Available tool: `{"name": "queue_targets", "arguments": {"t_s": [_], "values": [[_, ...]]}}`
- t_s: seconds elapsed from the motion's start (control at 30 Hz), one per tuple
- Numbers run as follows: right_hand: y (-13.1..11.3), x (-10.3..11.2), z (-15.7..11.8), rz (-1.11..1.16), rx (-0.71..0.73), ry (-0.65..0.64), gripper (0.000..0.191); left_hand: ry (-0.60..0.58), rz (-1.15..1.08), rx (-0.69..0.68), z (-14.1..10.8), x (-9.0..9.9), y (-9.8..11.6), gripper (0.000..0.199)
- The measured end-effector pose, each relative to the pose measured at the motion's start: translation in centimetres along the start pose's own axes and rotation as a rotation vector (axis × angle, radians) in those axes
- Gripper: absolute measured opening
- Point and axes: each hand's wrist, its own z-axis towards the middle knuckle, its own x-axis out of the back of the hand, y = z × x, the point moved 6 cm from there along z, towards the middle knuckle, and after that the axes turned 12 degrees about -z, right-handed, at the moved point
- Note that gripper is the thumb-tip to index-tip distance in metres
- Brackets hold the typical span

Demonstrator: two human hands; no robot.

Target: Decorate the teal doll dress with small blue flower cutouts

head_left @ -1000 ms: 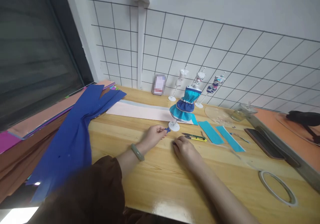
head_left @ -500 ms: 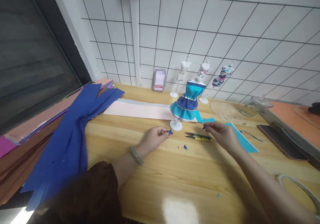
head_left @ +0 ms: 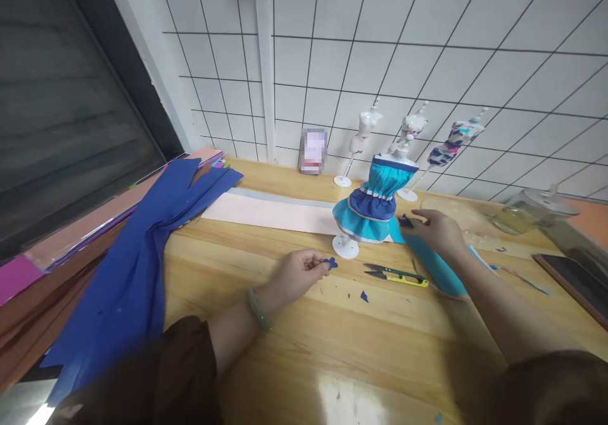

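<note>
My left hand (head_left: pixel 297 276) pinches a small dark blue flower-shaped fabric piece (head_left: pixel 331 263) in front of the stand's base. My right hand (head_left: pixel 439 228) is beside the dressed mini mannequin, its fingers parted, with small dark blue scraps (head_left: pixel 405 221) just off the fingertips. Turquoise and dark blue ruffled tiers form the dress (head_left: pixel 373 203), above a round white base (head_left: pixel 345 246). Yellow-handled thread snips (head_left: pixel 399 276) lie between my hands. A turquoise fabric piece (head_left: pixel 437 266) is partly under my right forearm.
Blue cloth (head_left: pixel 137 247) drapes over the left side. A pale pink strip (head_left: pixel 266 213) runs behind the mannequin. Several white mini mannequins (head_left: pixel 368 124) and a phone (head_left: pixel 313 151) stand by the tiled wall. At right are a glass jar (head_left: pixel 517 213) and dark tray (head_left: pixel 570 282).
My right hand has moved away toward the back, beside the dress, and its fingers have parted from the blue scraps. My left hand still holds the flower piece. The view has shifted.
</note>
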Motion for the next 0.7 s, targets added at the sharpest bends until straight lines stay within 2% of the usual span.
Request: {"name": "queue_targets", "arguments": {"t_s": [0.07, 0.17, 0.27, 0.37, 0.43, 0.5, 0.7], "values": [[-0.9, 1.4, -2.1, 0.047, -0.031, 0.023, 0.04, 0.005, -0.045, 0.014, -0.1, -0.1, 0.3, 0.03], [-3.3, 2.8, -7.3, 0.161, -0.055, 0.002, 0.039, -0.019, -0.122, 0.033, -0.5, -0.3, 0.2, 0.031], [-7.0, 2.5, -13.2, 0.475, -0.083, -0.174, 0.039, -0.088, -0.188, 0.07, -1.1, -1.0, -0.2, 0.03], [-11.2, 1.0, -17.2, 0.647, -0.05, -0.431, 0.047, -0.161, -0.212, 0.076, -1.7, -1.9, -0.4, 0.028], [-13.1, 0.0, -18.3, 0.735, -0.034, -0.541, 0.049, -0.189, -0.209, 0.071, -2.0, -2.3, -0.3, 0.028], [-13.8, -1.0, -18.5, 0.783, -0.043, -0.58, 0.046, -0.204, -0.197, 0.068, -2.2, -2.6, -0.2, 0.029], [-12.8, -2.6, -18.3, 0.81, -0.046, -0.596, 0.04, -0.252, -0.204, 0.111, -2.1, -2.7, -0.3, 0.028]]}}
